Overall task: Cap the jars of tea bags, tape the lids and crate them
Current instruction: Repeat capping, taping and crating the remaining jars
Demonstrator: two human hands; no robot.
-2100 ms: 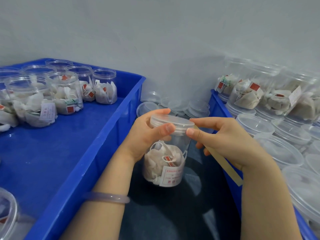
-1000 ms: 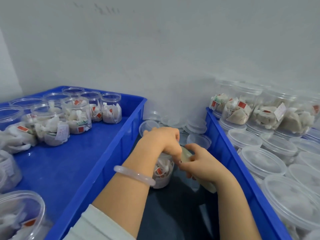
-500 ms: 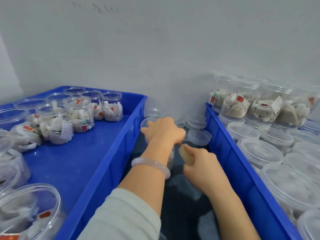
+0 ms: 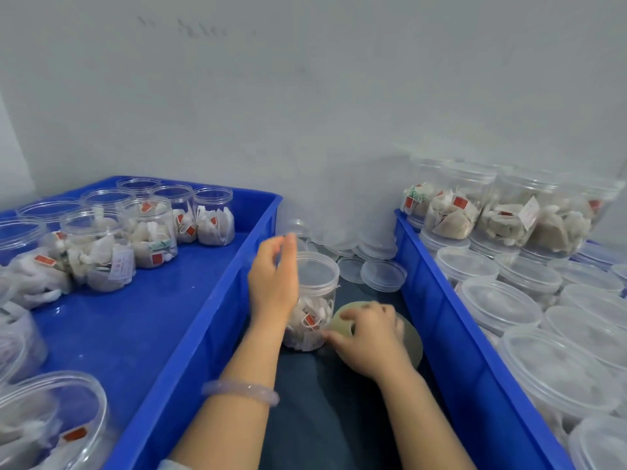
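A clear jar of tea bags (image 4: 314, 312) with its lid (image 4: 317, 271) on stands on the dark surface between two blue crates. My left hand (image 4: 271, 283) is at the jar's left side, its fingers loose and raised beside the lid, holding nothing that I can see. Just right of the jar's base lies a flat beige tape roll (image 4: 412, 351). My right hand (image 4: 371, 337) lies on top of it with the fingers curled over the roll. No tape strip shows on the jar from here.
The left blue crate (image 4: 203, 317) holds several uncapped jars of tea bags (image 4: 149, 232). The right blue crate (image 4: 441, 334) is packed with capped jars (image 4: 498, 300), more stacked on top at the back (image 4: 448, 212). Loose lids (image 4: 383, 274) lie against the wall behind the jar.
My left hand has come off the top of the lid and now hovers beside it. My right hand has lowered the tape roll flat onto the dark surface beside the jar.
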